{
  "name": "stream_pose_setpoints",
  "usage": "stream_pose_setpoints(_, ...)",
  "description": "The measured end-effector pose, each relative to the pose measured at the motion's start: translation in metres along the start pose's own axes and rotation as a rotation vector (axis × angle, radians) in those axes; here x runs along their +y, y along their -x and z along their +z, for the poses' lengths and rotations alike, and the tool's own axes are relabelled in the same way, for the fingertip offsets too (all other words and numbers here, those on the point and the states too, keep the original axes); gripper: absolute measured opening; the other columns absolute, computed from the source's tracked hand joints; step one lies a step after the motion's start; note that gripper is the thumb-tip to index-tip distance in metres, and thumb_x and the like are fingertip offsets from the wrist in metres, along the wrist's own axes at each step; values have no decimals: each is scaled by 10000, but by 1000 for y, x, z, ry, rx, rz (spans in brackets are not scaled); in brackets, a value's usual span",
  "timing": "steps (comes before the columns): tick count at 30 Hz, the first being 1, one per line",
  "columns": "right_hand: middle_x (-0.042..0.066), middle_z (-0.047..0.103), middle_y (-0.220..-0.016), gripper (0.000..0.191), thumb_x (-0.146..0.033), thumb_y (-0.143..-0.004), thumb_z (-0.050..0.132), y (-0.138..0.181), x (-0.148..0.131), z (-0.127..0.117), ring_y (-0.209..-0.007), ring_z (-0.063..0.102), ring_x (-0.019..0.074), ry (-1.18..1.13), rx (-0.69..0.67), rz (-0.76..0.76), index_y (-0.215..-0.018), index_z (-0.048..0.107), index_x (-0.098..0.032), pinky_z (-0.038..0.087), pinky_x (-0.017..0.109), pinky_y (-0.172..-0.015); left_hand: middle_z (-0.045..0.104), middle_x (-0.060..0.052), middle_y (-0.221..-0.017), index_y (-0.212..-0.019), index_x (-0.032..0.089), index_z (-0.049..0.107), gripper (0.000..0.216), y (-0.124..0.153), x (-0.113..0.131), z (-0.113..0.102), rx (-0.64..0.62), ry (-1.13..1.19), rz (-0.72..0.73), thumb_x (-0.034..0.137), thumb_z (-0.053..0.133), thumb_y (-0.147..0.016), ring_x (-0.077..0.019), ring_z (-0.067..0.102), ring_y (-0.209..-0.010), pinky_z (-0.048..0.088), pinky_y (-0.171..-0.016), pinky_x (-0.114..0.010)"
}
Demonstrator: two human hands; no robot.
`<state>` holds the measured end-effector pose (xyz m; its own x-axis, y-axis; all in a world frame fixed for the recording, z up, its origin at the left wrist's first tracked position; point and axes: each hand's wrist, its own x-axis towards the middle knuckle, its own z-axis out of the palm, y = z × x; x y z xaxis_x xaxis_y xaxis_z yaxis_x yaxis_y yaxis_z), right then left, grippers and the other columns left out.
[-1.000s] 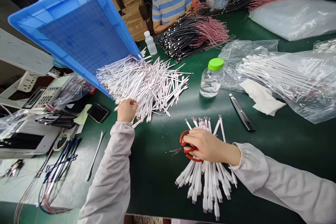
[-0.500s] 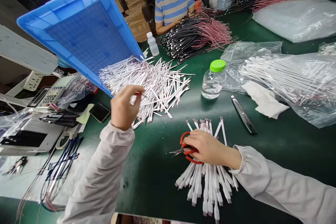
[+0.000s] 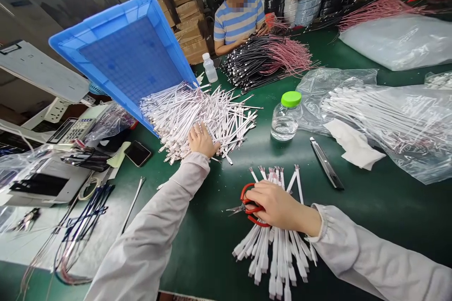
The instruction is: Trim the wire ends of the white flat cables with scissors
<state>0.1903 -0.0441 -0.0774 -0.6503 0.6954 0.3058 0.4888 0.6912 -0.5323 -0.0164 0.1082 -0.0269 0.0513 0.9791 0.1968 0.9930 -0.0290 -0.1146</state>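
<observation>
My left hand (image 3: 201, 140) rests on the near edge of a big heap of white flat cables (image 3: 205, 113) that spills from a tilted blue crate (image 3: 123, 56); its fingers lie on the cables, closed round a few. My right hand (image 3: 275, 204) grips red-handled scissors (image 3: 247, 207) and lies on a fanned bundle of white cables (image 3: 278, 240) on the green table (image 3: 212, 225).
A green-capped bottle (image 3: 286, 115), a utility knife (image 3: 325, 163) and a white cloth (image 3: 353, 148) lie to the right. Plastic bags of cables (image 3: 388, 113) fill the far right. A phone (image 3: 137, 153), calculator (image 3: 72, 127) and wires (image 3: 77, 230) sit left. A person (image 3: 240, 21) works opposite by black and pink wires (image 3: 268, 56).
My left hand, raised above the heap half a second ago, has come down further right onto the white cables. My right hand with the scissors has stayed put.
</observation>
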Motion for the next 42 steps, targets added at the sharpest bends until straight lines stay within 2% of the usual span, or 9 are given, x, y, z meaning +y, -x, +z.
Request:
stream_pose_setpoints(6,23,614,-720,66,-136,-842,554,-1,-1,-1,-653,526,152,4,12,-1,-815,600,-174,421,295,-688,512,-308,-1241,-1234,-27,467,530,-23,-5,1,51,-47,-119,227,547,-776,-387,483,-1150,387,-925,-458)
stream_pose_setpoints(10,28,625,-731,73,-160,-855,546,-1,1,0,-661,532,155,-2,7,1,-841,615,-179,421,292,-690,563,-318,-1160,-1137,-22,518,418,-37,-6,-4,-38,-97,-132,169,586,-771,-397,497,-1132,374,-914,-463)
stream_pose_setpoints(17,27,627,-735,84,-144,-834,545,0,3,2,-667,530,160,-8,-11,11,-850,620,-180,432,305,-715,607,-294,-1163,-1101,32,549,320,-56,-36,-34,-54,34,-133,246,527,-865,-388,557,-1121,439,-880,-469)
stream_pose_setpoints(23,38,636,-758,104,-139,-831,540,0,2,0,-683,535,166,-14,-16,19,-877,626,-173,433,313,-715,694,-76,-782,-1175,173,390,332,-59,-74,-70,350,1122,-155,399,452,-940,-243,678,-720,534,-651,-411)
stream_pose_setpoints(26,34,631,-750,110,-134,-836,533,0,1,-1,-675,529,161,-21,-13,15,-879,626,-172,430,309,-712,678,-21,-758,-1103,232,438,398,-50,-83,-83,599,1256,-39,518,584,-868,-227,697,-784,521,-687,-395)
stream_pose_setpoints(28,33,628,-746,114,-133,-840,527,-1,1,-1,-676,527,161,-23,-12,14,-878,626,-174,426,308,-710,684,-10,-826,-1104,225,496,432,-40,-81,-82,660,1228,23,524,643,-828,-203,702,-844,510,-742,-378)
stream_pose_setpoints(34,31,616,-742,114,-138,-856,507,-1,1,-1,-672,514,155,-24,-18,29,-853,614,-175,413,306,-710,723,-82,-810,-889,127,648,385,-13,-64,-51,468,1329,-17,496,668,-783,-220,716,-832,577,-818,-375)
stream_pose_setpoints(39,8,578,-683,89,-120,-825,532,-1,0,-4,-622,470,139,-31,-42,26,-787,586,-180,393,284,-671,728,-80,-885,-940,151,657,320,-3,-67,-56,563,1404,41,444,661,-810,-222,716,-876,572,-876,-384)
stream_pose_setpoints(42,11,578,-687,106,-112,-834,512,-1,0,-2,-638,471,143,-24,-2,4,-783,575,-180,396,288,-691,728,-80,-863,-913,142,667,286,2,-64,-48,499,1396,65,406,680,-804,-224,718,-867,565,-887,-387)
